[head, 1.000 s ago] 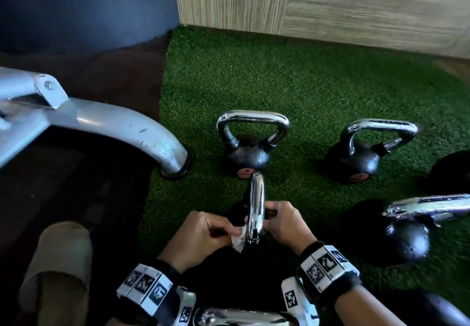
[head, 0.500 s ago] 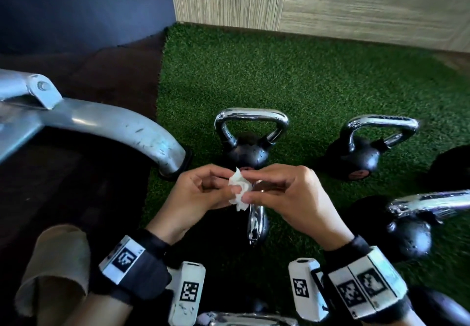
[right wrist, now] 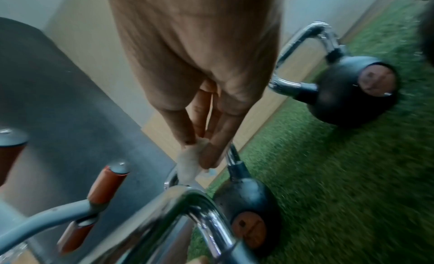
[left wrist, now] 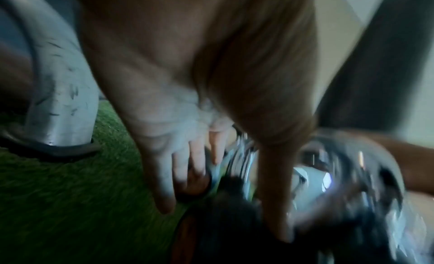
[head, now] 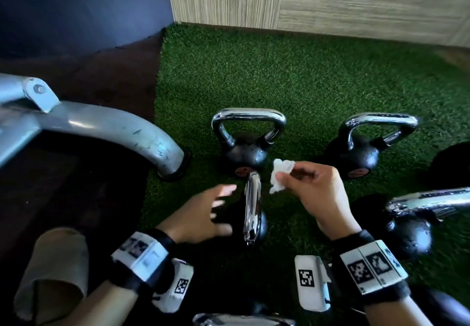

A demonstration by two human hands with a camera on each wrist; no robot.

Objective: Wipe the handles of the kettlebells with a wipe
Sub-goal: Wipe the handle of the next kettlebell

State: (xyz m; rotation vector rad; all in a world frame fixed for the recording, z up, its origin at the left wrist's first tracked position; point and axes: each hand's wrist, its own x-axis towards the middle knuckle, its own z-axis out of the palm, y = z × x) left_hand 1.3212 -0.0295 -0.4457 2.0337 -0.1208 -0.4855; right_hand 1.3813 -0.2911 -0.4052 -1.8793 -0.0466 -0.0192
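Several black kettlebells with chrome handles stand on green turf (head: 318,76). The nearest one shows its handle (head: 252,206) edge-on between my hands. My right hand (head: 318,193) pinches a crumpled white wipe (head: 279,175) just right of that handle's top; the wipe (right wrist: 190,164) hangs from my fingertips in the right wrist view. My left hand (head: 203,213), blurred, is spread with straight fingers just left of the handle and holds nothing. In the left wrist view its fingers (left wrist: 178,167) reach down beside the chrome handle (left wrist: 244,160). Behind stand two more kettlebells (head: 245,145) (head: 361,147).
A curved grey machine leg (head: 122,135) rests on the dark floor at the left turf edge. Another kettlebell (head: 412,224) sits at the right, and a chrome handle (head: 241,320) lies at the bottom edge. A wood-panelled wall (head: 330,0) closes the far side.
The left hand let go of the wipe and dropped down-left, fingers spreading. The right hand kept the wipe and carried it right, off the handle's top.
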